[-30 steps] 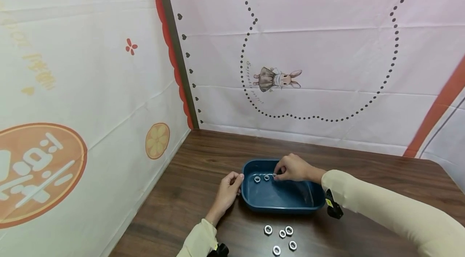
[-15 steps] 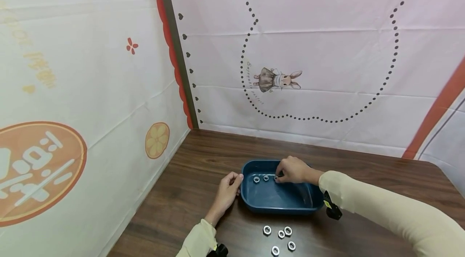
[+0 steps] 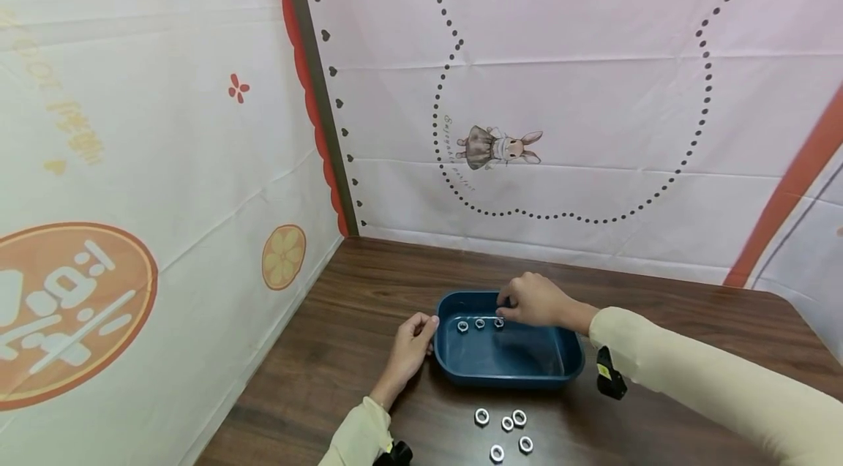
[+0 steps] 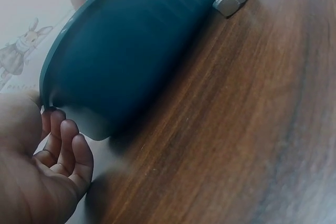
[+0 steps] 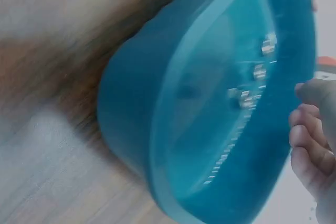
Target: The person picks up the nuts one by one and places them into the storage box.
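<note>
A dark blue plastic tub (image 3: 507, 362) stands on the table. Three hex nuts lie in a row along its far side: a left nut (image 3: 463, 327), a middle nut (image 3: 479, 323) and a right nut (image 3: 498, 322). My left hand (image 3: 408, 350) pinches the tub's left rim between thumb and fingers, as the left wrist view shows on the tub (image 4: 131, 45). Over the tub's far right part hovers my right hand (image 3: 536, 300), just above the right nut. In the right wrist view, its loosely curled fingers (image 5: 304, 135) hold nothing and sit apart from the nuts.
Several loose nuts lie on the brown wooden table (image 3: 369, 290) in front of the tub, among them one nut (image 3: 482, 417) nearest its wall. A white printed cloth (image 3: 579, 122) hangs behind the table, and another cloth (image 3: 197, 159) stands at its left.
My right hand has let go of the right nut, which now rests on the tub's floor, and has risen slightly from it. My left hand stays at the rim.
</note>
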A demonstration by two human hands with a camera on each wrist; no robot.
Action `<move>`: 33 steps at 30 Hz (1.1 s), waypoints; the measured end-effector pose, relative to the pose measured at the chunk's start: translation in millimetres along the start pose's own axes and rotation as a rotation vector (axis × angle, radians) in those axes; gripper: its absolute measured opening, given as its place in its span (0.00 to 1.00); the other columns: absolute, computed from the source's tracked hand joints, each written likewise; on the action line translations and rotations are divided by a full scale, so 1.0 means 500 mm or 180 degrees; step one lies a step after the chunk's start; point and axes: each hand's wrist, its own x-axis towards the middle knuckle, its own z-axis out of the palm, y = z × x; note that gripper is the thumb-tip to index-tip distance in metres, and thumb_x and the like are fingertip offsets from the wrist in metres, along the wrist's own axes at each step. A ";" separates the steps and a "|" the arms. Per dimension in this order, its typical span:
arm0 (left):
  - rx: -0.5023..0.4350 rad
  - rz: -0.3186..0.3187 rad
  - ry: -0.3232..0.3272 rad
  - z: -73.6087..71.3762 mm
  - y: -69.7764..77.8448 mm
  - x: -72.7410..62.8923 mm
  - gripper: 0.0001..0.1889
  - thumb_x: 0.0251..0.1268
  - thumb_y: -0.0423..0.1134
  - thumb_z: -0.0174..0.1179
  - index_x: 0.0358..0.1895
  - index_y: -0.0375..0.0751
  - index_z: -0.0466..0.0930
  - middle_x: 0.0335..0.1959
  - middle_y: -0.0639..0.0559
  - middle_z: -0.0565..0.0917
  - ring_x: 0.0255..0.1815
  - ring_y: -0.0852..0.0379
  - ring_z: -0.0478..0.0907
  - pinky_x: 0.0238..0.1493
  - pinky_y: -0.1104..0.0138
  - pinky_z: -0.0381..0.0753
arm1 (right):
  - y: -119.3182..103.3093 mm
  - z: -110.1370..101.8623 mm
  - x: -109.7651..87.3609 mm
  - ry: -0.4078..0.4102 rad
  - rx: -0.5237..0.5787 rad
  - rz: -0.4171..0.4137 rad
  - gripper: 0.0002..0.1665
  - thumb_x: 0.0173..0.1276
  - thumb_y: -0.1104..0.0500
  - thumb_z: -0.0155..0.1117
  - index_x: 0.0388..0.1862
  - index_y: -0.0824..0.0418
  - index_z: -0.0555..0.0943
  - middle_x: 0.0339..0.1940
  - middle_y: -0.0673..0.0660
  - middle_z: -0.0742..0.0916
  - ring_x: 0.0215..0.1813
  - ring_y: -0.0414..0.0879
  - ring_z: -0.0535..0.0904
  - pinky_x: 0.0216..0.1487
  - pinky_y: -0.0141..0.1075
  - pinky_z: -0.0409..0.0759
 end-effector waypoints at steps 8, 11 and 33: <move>0.0025 0.0044 -0.0055 0.008 -0.001 0.003 0.18 0.79 0.45 0.57 0.41 0.27 0.79 0.25 0.53 0.75 0.24 0.61 0.74 0.28 0.72 0.78 | -0.070 -0.051 -0.082 0.0627 0.0124 0.0226 0.07 0.67 0.55 0.73 0.39 0.57 0.90 0.11 0.39 0.69 0.13 0.31 0.59 0.19 0.28 0.59; 0.0049 0.0018 -0.0015 0.003 0.000 0.006 0.18 0.79 0.44 0.57 0.41 0.28 0.79 0.25 0.52 0.75 0.24 0.60 0.74 0.28 0.72 0.77 | -0.095 -0.049 -0.112 0.0824 0.0282 0.0219 0.06 0.67 0.56 0.73 0.39 0.57 0.90 0.14 0.37 0.73 0.14 0.30 0.63 0.19 0.28 0.65; 0.0093 0.0028 -0.0143 -0.007 0.086 -0.026 0.16 0.81 0.38 0.54 0.43 0.23 0.78 0.27 0.50 0.76 0.27 0.59 0.74 0.31 0.68 0.79 | -0.169 0.162 -0.309 0.1443 0.0910 0.0437 0.06 0.60 0.59 0.78 0.31 0.49 0.87 0.21 0.30 0.78 0.24 0.24 0.72 0.24 0.22 0.73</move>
